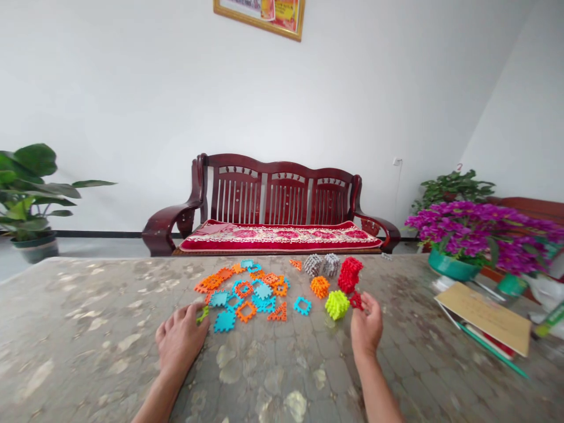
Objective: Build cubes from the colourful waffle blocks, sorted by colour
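Observation:
At the left of the loose tiles, my left hand (183,335) has its thumb and finger closed round a small yellow-green interlocking tile (203,314), partly hidden. My right hand (368,326) pinches a dark red interlocking tile (355,301) just right of a yellow-green stack (337,305). Behind that tile stands a taller red stack (350,274). An orange stack (319,286) and two grey stacks (313,265) sit further left. Between my hands lie several loose blue tiles (224,321) and orange tiles (245,311), some overlapping. A single blue frame tile (302,305) lies apart from them.
The table (264,376) has a patterned cover. On its right are a brown envelope (487,317) over papers and purple flowers (476,229) in a green pot. Beyond the far edge stands a wooden bench (286,194) with a red mat. A potted plant (35,200) stands left.

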The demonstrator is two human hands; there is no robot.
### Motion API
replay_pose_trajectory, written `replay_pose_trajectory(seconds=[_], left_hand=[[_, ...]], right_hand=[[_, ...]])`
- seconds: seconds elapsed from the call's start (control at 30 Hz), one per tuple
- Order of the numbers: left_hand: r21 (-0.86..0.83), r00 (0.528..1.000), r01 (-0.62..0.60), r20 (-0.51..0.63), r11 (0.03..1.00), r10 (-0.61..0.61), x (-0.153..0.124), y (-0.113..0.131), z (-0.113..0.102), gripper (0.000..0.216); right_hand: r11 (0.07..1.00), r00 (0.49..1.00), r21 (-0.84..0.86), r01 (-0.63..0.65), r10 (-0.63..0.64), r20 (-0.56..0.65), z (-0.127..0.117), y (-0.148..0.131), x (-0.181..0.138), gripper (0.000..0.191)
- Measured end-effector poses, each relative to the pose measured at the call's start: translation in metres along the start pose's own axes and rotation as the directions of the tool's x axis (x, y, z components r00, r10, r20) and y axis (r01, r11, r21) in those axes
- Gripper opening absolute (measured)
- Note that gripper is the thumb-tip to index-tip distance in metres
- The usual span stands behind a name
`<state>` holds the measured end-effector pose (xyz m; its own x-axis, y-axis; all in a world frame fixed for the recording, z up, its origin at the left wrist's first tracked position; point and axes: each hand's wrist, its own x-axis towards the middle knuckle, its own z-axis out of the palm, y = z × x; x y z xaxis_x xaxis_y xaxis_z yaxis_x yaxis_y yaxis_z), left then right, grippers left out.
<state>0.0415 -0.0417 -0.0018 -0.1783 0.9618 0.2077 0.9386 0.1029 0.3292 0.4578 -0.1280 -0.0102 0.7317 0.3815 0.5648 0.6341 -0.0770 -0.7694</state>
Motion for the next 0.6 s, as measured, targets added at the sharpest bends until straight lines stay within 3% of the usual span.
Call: replay_pose_trajectory(seconds=[0.07,0.17,0.27,0.4,0.6], left_hand=[[0.001,1.000,0.007,-0.006,1.000,-0.007,0.000,0.000,0.001,0.042],[0.010,1.000,0.009,-0.010,1.000,-0.009,0.000,0.001,0.000,0.041],[0.021,1.000,0.004,-0.015,1.000,-0.004,0.000,0.002,0.000,0.041],[0.020,1.000,0.004,-0.009,1.000,-0.004,0.000,0.002,-0.001,0.042],[0.011,1.000,-0.003,-0.008,1.000,0.003,0.000,0.001,0.001,0.041]], right_hand=[[0.992,0.995,-0.114,-0.048,0.057,0.076,-0.008,0.022,0.009,0.046],[0.917,0.983,-0.391,0.073,-0.001,0.182,-0.016,0.041,0.014,0.045],[0.818,0.970,-0.546,0.178,-0.052,0.237,-0.017,0.045,0.018,0.043],[0.746,0.939,-0.618,0.248,-0.029,0.342,-0.013,0.046,0.030,0.034],[0.737,0.926,-0.627,0.251,0.007,0.378,-0.011,0.050,0.050,0.028]])
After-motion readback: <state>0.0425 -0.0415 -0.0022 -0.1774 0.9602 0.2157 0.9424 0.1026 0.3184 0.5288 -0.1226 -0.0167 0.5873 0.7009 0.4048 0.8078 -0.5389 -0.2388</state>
